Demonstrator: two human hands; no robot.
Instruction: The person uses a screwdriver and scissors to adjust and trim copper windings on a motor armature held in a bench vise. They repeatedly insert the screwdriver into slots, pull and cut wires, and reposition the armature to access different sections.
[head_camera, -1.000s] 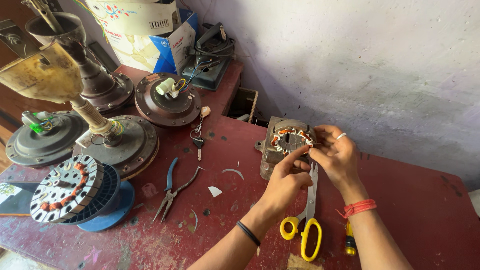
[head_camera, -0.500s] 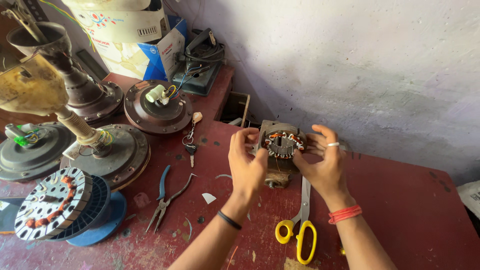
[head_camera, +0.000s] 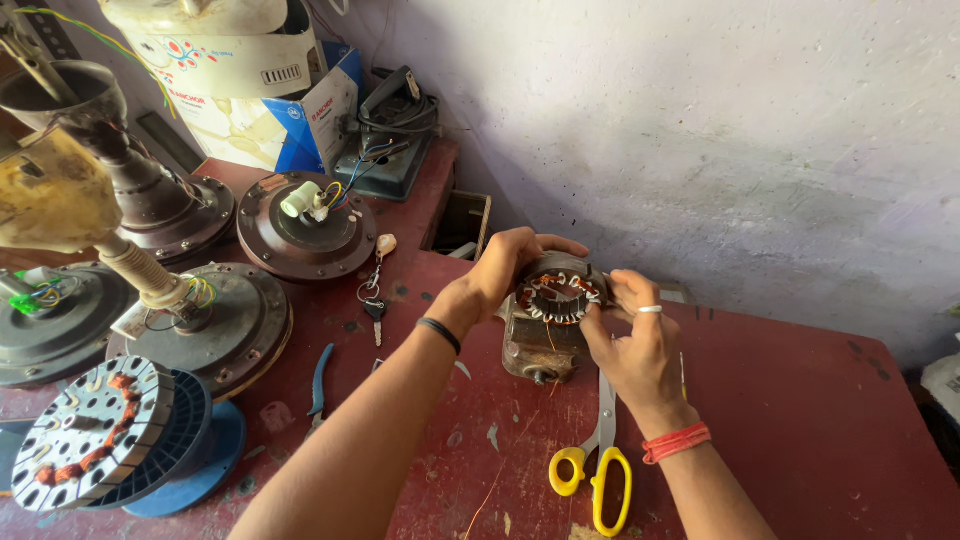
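The motor stator, lifted since a second ago, is now gripped at frame centre by the left hand and right hand, suggesting closer winding work.

One head-worn camera looked steeply down and forward from close above the red workbench, facing the pale wall at twelve o'clock. Both forearms entered from six o'clock; fan motor housings sat toward ten o'clock.

Yellow-handled scissors, keys, blue-handled pliers
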